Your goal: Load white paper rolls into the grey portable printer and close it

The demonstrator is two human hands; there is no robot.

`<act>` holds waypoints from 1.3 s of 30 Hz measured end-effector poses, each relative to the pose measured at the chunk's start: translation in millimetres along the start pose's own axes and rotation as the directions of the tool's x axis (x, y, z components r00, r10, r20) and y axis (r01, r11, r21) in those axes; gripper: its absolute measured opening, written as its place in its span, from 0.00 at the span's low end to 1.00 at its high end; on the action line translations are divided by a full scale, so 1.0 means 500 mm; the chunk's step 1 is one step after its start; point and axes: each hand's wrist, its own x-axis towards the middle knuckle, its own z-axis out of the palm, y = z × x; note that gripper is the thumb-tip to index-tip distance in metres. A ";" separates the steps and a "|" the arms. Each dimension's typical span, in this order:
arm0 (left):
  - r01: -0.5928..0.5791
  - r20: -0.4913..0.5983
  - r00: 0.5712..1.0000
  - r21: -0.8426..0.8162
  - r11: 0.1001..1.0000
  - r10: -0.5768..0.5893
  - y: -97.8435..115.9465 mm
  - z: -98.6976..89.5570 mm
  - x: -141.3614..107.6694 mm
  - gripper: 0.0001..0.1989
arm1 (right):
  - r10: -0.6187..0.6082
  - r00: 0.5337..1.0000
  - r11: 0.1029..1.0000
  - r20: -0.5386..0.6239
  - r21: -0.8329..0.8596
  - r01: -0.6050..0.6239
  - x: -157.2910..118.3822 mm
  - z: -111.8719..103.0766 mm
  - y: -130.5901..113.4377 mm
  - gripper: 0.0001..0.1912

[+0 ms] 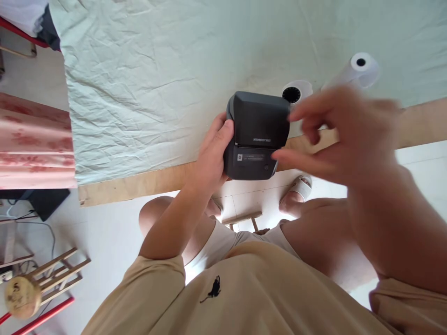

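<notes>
In hand (213,151), one printer (260,123), two rolls (306,89) (370,74) beyond

Device (260,121): held in left hand (213,153), at table edge (139,186). Two rolls (372,72): set on cloth (167,83), beyond, right. Stool (30,295): placed on floor (108,242), left.

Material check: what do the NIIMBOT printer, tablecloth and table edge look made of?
NIIMBOT printer: probably hard plastic, satin black, with smooth moulded edges. Tablecloth: likely thin matte fabric, finely creased. Table edge: seemingly wood, matte, from its tan, uneven tone.
</notes>
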 end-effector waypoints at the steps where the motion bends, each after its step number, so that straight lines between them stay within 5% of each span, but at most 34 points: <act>1: 0.006 -0.021 1.000 0.003 1.000 -0.006 0.002 0.006 -0.002 0.17 | 0.038 0.996 0.999 0.086 0.013 -0.039 0.003 0.006 -0.016 0.16; 4: 0.004 -0.051 0.999 0.015 1.000 -0.003 0.002 0.014 -0.005 0.23 | 0.147 0.982 0.987 0.119 0.053 -0.154 0.016 0.013 -0.047 0.13; 9: -0.027 0.045 0.999 0.051 0.998 0.025 -0.009 -0.007 0.007 0.23 | 0.217 0.961 0.971 -0.170 0.138 -0.195 0.037 0.009 -0.058 0.02; 13: -0.014 0.036 0.999 0.036 0.999 0.013 -0.009 -0.017 0.011 0.20 | 0.219 0.932 0.957 -0.290 0.250 -0.147 0.051 0.022 -0.036 0.03; 16: 0.032 0.034 0.999 0.046 0.998 -0.034 -0.004 -0.020 0.006 0.18 | 0.194 0.911 0.974 -0.363 0.179 -0.137 0.052 0.033 -0.006 0.08; 24: 0.033 0.071 0.997 0.047 0.998 -0.037 -0.008 -0.026 0.007 0.17 | 0.040 0.990 0.999 -0.138 0.006 -0.040 0.019 0.080 0.068 0.37; 30: -0.004 0.062 0.998 0.015 1.000 0.003 -0.014 -0.026 0.013 0.16 | 0.144 0.984 0.990 -0.106 0.005 -0.144 0.001 0.093 0.109 0.33; 39: -0.013 0.061 0.998 0.007 1.000 0.013 -0.012 -0.026 0.011 0.17 | 0.147 0.987 0.982 -0.067 -0.109 -0.154 -0.008 0.089 0.094 0.23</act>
